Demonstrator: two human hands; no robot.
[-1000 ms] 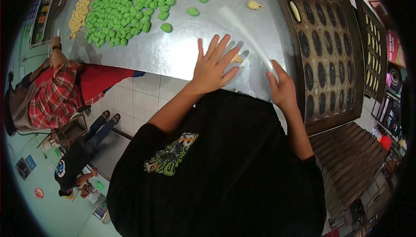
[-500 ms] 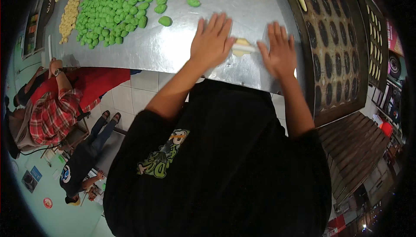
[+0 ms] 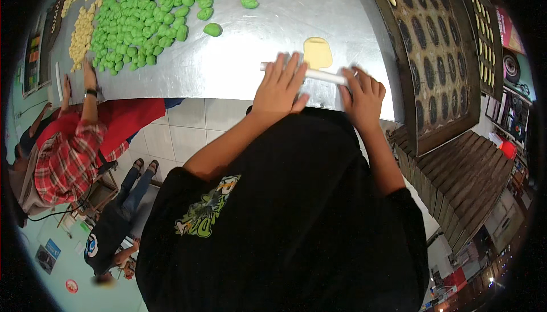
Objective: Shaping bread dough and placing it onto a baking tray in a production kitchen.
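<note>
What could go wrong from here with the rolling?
The yellow dough lies past the white roller, so a skewed push from the left hand or right hand may flatten it unevenly. The roller sits near the table edge and might slip off.

Black short-sleeved T-shirt (image 3: 296,215) with a green-and-yellow cartoon graphic (image 3: 206,209); bare forearms.

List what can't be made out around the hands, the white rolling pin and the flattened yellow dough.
Head view only:
- Middle of the white rolling pin: covered by the left hand and right hand.
- Palms and grip: hidden, only the backs show.
- Underside of the flattened yellow dough: against the metal table.
- Mould tray cavities: too dark to tell whether filled.
</note>
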